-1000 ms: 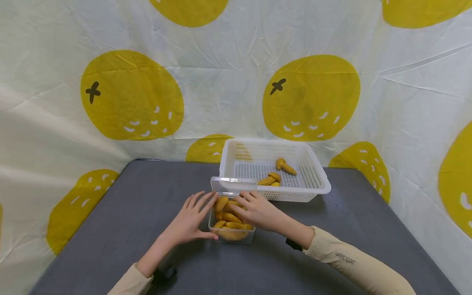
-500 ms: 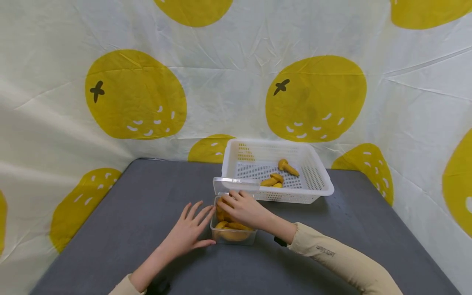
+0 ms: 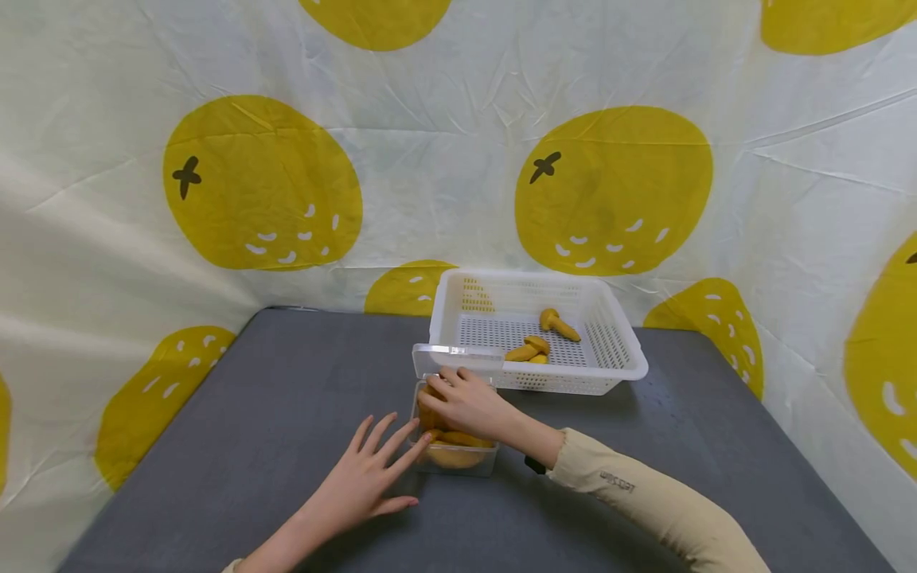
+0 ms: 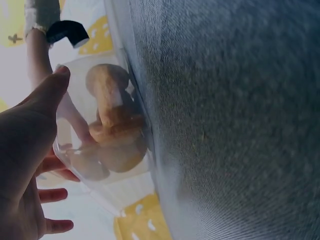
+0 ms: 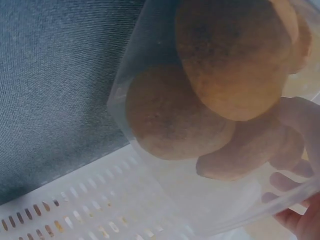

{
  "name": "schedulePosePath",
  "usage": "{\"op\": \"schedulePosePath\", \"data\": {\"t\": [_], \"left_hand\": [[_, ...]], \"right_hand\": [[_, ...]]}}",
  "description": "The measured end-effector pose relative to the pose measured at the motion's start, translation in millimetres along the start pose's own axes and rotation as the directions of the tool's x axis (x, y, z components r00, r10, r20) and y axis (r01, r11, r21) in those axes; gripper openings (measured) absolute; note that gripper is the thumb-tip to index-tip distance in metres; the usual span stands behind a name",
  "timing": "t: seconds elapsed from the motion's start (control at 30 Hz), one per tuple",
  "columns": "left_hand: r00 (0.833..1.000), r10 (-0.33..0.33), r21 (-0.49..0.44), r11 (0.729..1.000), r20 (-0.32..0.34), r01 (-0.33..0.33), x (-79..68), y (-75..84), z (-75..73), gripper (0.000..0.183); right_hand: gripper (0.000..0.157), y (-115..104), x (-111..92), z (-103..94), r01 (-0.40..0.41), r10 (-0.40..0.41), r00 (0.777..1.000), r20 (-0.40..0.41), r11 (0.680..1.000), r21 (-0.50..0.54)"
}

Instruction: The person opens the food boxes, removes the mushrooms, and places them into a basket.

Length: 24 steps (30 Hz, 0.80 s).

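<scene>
A clear plastic box [image 3: 458,463] with its hinged lid [image 3: 458,360] raised stands on the table, holding several yellow-brown mushrooms [image 3: 462,440]. My right hand [image 3: 469,406] reaches into it from the right and grips a mushroom [image 3: 432,410] at the left side; its fingertips are partly hidden. In the right wrist view, the thumb and fingers [image 5: 290,181] show through the clear wall around a mushroom's end. My left hand [image 3: 361,477] is spread at the box's left side, its index fingertip at the near left rim. The left wrist view shows stacked mushrooms [image 4: 112,102] through the wall.
Right behind the box stands a white perforated basket [image 3: 616,338] with a few mushrooms inside, one [image 3: 559,325] towards the back and others near the front wall. A dark grey cloth [image 3: 322,366] covers the table. A fruit-patterned curtain [image 3: 437,183] surrounds it.
My right hand has moved left and deeper over the mushrooms in the box. My left hand has drawn slightly nearer to me, its index fingertip sliding to the near rim.
</scene>
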<state>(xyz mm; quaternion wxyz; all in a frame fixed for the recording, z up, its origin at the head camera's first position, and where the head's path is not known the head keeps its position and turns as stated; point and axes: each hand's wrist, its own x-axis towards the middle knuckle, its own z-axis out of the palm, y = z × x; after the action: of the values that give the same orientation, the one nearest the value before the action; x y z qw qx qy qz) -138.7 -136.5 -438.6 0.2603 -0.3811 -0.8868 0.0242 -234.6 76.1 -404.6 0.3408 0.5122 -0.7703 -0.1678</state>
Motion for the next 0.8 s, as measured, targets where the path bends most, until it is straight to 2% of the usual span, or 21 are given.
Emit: {"op": "schedulePosePath", "data": {"t": [0.17,0.37,0.5,0.8], "left_hand": [[1.000,-0.022,-0.009,1.000,0.013,0.022,-1.5,3.8,-1.9,0.084],[0.999,-0.043,-0.030,0.999,0.029,0.044,-1.3,4.6,-3.0,0.085],[0.998,-0.052,-0.046,0.997,0.038,0.054,-1.4,4.2,-3.2,0.085],[0.998,-0.055,-0.057,0.997,0.042,0.057,-2.5,5.1,-2.2,0.088]], "right_hand": [[0.030,-1.0,0.6,2.5,-0.003,0.003,1.000,0.000,1.000,0.010],[0.024,-1.2,1.7,4.0,-0.004,0.004,0.999,-0.037,1.000,0.006],[0.025,-0.8,1.2,3.4,-0.004,0.005,0.999,-0.052,1.000,0.015],[0.027,1.1,-1.6,-10.1,-0.011,0.014,0.999,-0.050,0.998,0.069]]}}
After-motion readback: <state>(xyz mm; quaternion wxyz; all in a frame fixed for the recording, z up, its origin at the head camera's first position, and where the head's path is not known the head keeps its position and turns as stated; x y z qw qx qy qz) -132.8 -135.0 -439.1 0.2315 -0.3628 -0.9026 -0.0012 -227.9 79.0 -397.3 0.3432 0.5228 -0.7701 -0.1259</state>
